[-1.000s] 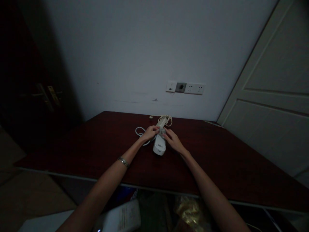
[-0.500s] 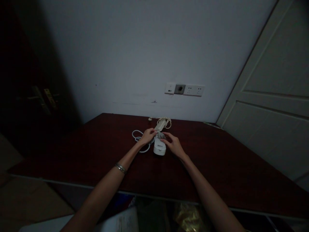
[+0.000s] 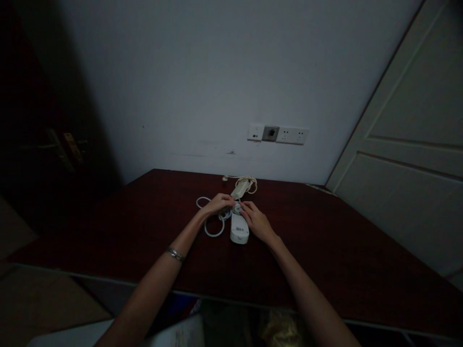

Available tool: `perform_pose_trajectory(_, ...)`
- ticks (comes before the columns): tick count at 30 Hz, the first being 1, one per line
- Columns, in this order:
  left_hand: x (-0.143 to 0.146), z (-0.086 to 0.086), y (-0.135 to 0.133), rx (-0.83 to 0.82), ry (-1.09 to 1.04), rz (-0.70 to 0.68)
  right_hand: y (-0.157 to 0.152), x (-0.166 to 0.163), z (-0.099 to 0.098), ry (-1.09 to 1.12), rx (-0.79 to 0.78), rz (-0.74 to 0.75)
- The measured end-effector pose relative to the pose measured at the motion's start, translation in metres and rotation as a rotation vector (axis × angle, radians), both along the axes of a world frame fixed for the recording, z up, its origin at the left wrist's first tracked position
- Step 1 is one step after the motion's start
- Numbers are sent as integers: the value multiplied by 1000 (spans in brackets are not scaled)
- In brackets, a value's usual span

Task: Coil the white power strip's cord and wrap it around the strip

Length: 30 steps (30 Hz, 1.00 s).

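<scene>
Beyond a gold bundle (image 3: 280, 332) below the surface (image 3: 311, 241), my left hand (image 3: 219, 203) and right hand (image 3: 258, 221) pinch a pale piece (image 3: 237, 208) on a white block (image 3: 239, 235).

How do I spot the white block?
Find the dark red table below the wall sockets. Near its middle, the left hand and right hand are close together; the white block pokes out toward you from between them. Whiter than the cream strip behind, it has a rounded end nearest you.

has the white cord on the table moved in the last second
Yes: judged against the wall sockets, the white cord's lowest loop has moved away from the wall, toward the person, and slightly left.
</scene>
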<state>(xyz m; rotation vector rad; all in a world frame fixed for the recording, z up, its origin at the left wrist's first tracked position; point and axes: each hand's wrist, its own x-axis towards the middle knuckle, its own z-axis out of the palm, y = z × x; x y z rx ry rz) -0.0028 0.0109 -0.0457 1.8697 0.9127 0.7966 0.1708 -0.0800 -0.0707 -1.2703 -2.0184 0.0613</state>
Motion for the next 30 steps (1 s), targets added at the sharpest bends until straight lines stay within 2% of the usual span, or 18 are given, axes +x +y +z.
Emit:
perform_pose_trajectory(4,-1,2,-2,-124,-108,-123,0,-1,0,-35,6,-18)
perform_pose_trajectory(11,2,1,-3,-179,-159,-111,9,8,-3,51,-8,126)
perform_pose_trajectory(14,2,3,-3,-114,-135,-93,15,12,-5,183,-34,163)
perform_pose_trajectory(20,1,4,-3,48,-38,-76,22,10,-11,361,-65,121)
perform_pose_trajectory(26,1,3,-5,144,86,-75,22,5,-16,312,-31,67)
perform_pose_trajectory(30,-4,7,-10,235,166,-156,20,3,-15,294,-60,59)
